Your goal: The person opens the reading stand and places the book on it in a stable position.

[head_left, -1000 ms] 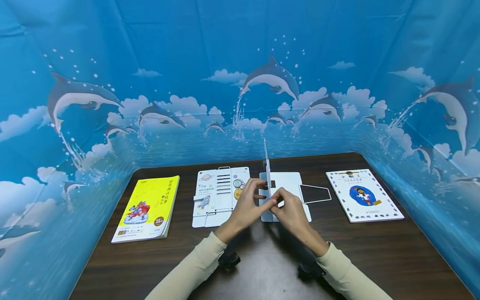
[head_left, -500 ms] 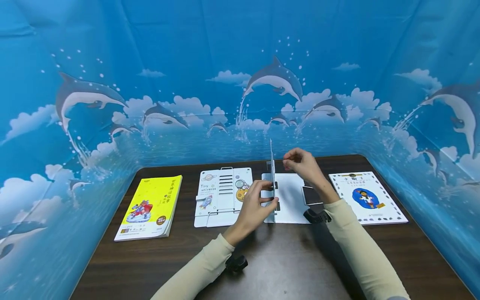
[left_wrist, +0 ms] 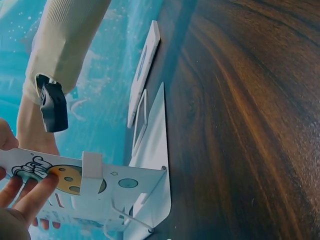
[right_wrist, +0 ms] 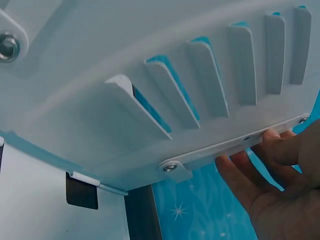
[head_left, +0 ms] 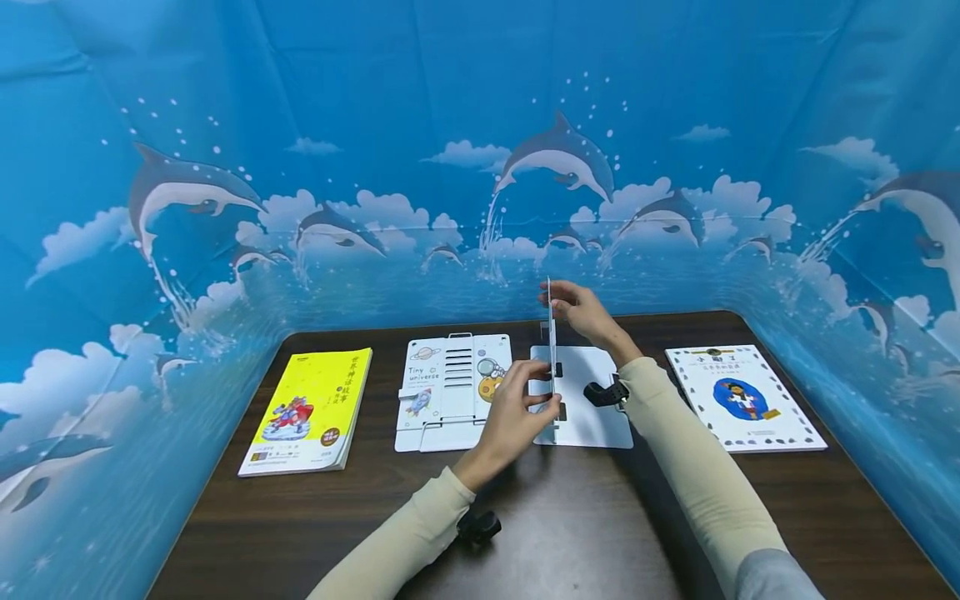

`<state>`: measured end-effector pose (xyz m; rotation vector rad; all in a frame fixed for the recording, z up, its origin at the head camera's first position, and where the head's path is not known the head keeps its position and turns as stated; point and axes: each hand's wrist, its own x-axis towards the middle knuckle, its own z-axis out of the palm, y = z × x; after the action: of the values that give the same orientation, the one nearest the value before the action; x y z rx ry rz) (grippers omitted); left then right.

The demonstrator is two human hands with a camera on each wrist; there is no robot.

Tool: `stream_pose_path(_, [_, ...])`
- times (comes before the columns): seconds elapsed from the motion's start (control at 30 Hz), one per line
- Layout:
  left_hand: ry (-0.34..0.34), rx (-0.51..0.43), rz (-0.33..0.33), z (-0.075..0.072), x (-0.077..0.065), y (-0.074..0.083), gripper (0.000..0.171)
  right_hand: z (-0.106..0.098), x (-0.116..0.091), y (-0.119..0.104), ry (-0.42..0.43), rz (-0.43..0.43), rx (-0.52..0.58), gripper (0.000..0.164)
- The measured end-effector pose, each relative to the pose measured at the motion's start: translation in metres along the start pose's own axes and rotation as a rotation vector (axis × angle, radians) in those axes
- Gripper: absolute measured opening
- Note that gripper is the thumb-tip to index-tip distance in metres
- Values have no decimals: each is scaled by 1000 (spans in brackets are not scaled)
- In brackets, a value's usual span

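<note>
A white metal folding book stand stands half opened, its printed panel (head_left: 552,329) upright and edge-on, its base plate (head_left: 596,404) flat on the table. My left hand (head_left: 513,417) pinches the panel near its front edge; in the left wrist view its fingers (left_wrist: 37,192) press on the astronaut print. My right hand (head_left: 588,317) reaches to the panel's far upper part. In the right wrist view, its thumb and fingers hold a thin strip (right_wrist: 215,150) along the edge of the slotted panel (right_wrist: 75,85). The sleeve hides part of the base plate's right side.
A second book stand (head_left: 420,440) with "Tiny universe" print lies flat to the left. Beyond it lies a yellow book (head_left: 315,400). A white book (head_left: 780,429) lies at the right. A dolphin-printed blue curtain (head_left: 420,83) rises behind the dark wooden table (head_left: 585,533).
My right hand has left the near edge beside the left hand, passed through the air right of the panel, and now holds its far edge. The left hand keeps its grip.
</note>
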<state>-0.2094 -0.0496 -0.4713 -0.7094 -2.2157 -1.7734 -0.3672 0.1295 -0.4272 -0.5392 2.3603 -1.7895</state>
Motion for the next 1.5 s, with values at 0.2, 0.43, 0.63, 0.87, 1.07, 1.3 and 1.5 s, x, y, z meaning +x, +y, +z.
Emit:
stream_pose_path(0.2, [6, 46, -14, 0, 1, -3, 41, -12, -1, 7, 52, -7, 50, 41])
stream_pose_path(0.43, [86, 165, 33, -6, 11, -8, 25, -33, -3, 16, 171, 46, 46, 41])
stream_pose_path(0.63, [171, 258, 82, -16, 29, -20, 16, -46, -10, 21, 327, 90, -24, 42])
stream_pose_path(0.87, [172, 260, 42, -25, 50, -35, 17, -53, -26, 26, 515, 107, -143, 38])
stream_pose_path(1.07, [153, 249, -12, -30, 67, -44, 20, -55, -39, 28, 635, 127, -176, 36])
stream_pose_path(1.3, [114, 294, -77, -32, 86, -49, 23, -57, -59, 29, 729, 130, -207, 33])
stream_pose_path(1.5, [86, 285, -131, -33, 98, -52, 23, -57, -74, 29, 762, 137, -247, 32])
